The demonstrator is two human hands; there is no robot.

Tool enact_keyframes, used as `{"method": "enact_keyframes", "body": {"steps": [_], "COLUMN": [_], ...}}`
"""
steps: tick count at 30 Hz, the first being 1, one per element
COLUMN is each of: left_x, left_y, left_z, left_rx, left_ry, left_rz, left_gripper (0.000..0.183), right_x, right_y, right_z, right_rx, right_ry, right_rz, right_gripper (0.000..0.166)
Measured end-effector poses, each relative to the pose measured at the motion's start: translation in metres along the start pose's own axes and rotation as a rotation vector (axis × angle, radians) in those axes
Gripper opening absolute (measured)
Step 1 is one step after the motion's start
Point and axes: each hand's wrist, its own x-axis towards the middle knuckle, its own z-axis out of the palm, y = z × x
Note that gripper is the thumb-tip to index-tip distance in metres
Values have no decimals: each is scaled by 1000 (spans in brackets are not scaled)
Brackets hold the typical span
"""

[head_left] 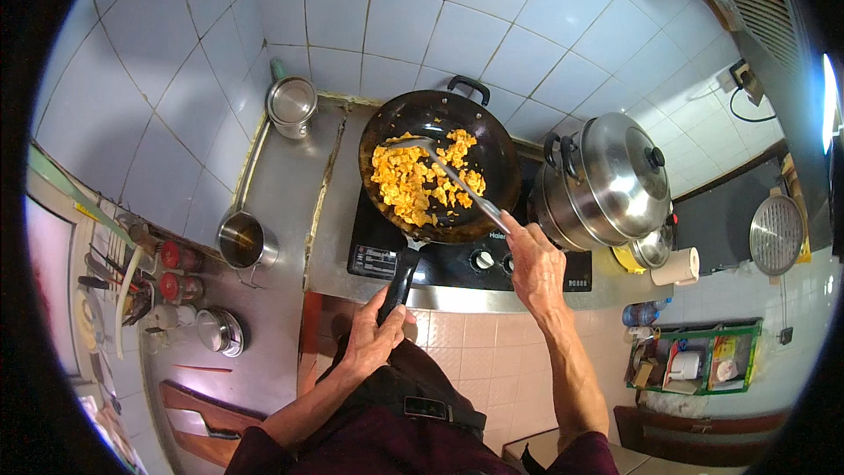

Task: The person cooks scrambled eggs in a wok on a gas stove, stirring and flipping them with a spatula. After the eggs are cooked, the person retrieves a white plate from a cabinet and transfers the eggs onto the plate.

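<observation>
My left hand (pixel 379 336) grips the black handle of a dark wok (pixel 481 211) that stands on the gas stove (pixel 455 270). In my right hand (pixel 537 264) is the handle of a metal spatula (pixel 458 181); its head rests at the upper left of the food, partly hidden by it. Yellow-orange scrambled egg (pixel 402 188) lies in broken pieces, heaped on the left of the wok and looser toward the middle and right. A second small black loop handle (pixel 470 87) sits on the wok's far rim.
A lidded steel steamer pot (pixel 603 178) stands close right of the wok. On the left counter are a steel mug (pixel 247 241), a lidded metal container (pixel 292 105), red-lidded jars (pixel 179 270), and a cleaver (pixel 198 423) on a wooden cutting board (pixel 217 402). A paper roll (pixel 676 267) is at right.
</observation>
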Motion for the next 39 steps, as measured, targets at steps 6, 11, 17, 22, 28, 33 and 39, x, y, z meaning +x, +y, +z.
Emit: {"method": "enact_keyframes", "body": {"steps": [6, 11, 17, 22, 28, 33, 39], "left_x": [0, 0, -1, -1, 0, 0, 1], "left_y": [0, 0, 0, -1, 1, -1, 2], "left_z": [-1, -1, -1, -2, -1, -3, 0], "left_rx": [1, -7, 3, 7, -7, 49, 13], "left_ry": [-3, -2, 1, -5, -20, -32, -33], "left_rz": [-7, -6, -27, -36, -22, 12, 5], "left_gripper": [50, 49, 49, 49, 49, 49, 49], "right_x": [-3, -28, -41, -53, -52, -39, -16], "right_y": [14, 33, -1, -10, 21, 38, 81], "right_z": [-35, -76, -154, -150, -40, -8, 43], "right_rx": [-319, -441, -262, -277, 28, 496, 490], "right_ry": [-41, 13, -120, -233, 70, 191, 203], "right_rz": [-270, -153, 84, 35, 86, 450, 519], "right_gripper": [62, 52, 43, 42, 33, 38, 41]}}
